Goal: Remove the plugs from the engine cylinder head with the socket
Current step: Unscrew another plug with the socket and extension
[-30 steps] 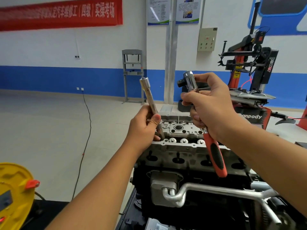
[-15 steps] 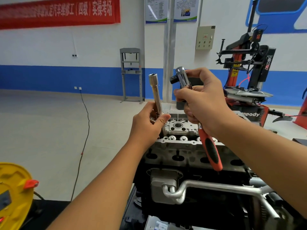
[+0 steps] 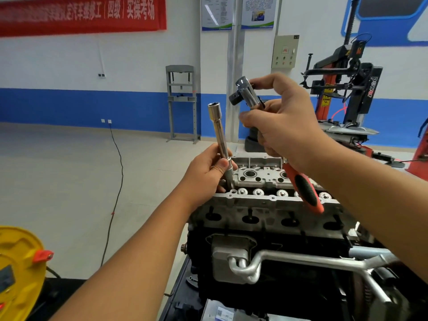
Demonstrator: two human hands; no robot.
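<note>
**Now the socket stands upright and the ratchet closes in**

Seen from the head camera, the only view: the long chrome tubular socket [image 3: 219,137] has swung from a leftward lean a second ago to almost upright, its lower end down at the near left corner of the grey cast-aluminium cylinder head [image 3: 266,181], its open end pointing up; whether the lower end already sits on a plug cannot be told, since the fingers cover it; the left hand [image 3: 208,170] grips the lower shaft, thumb and fingers curled round it; the right hand [image 3: 280,128] has drifted left and a little up with the chrome ratchet wrench with its red-and-black handle [image 3: 303,188], fingers wrapped about its neck, thumb and forefinger pinching near the head, the handle hanging down over the cylinder head; the ratchet's head now hovers near the socket's top, just to its right, not touching.

My reading: the two tools are being lined up for joining, so no plug has been turned at this point; the next move likely calls for seating the drive square into the socket's open end.

Counts: one socket; one ratchet wrench; two hands, both occupied; one cylinder head on a dark engine block [image 3: 266,262]; five shiny round caps visible along its near edge, others perhaps hidden by the handle; two large round bores visible on top; no plug itself can be made out.
</note>
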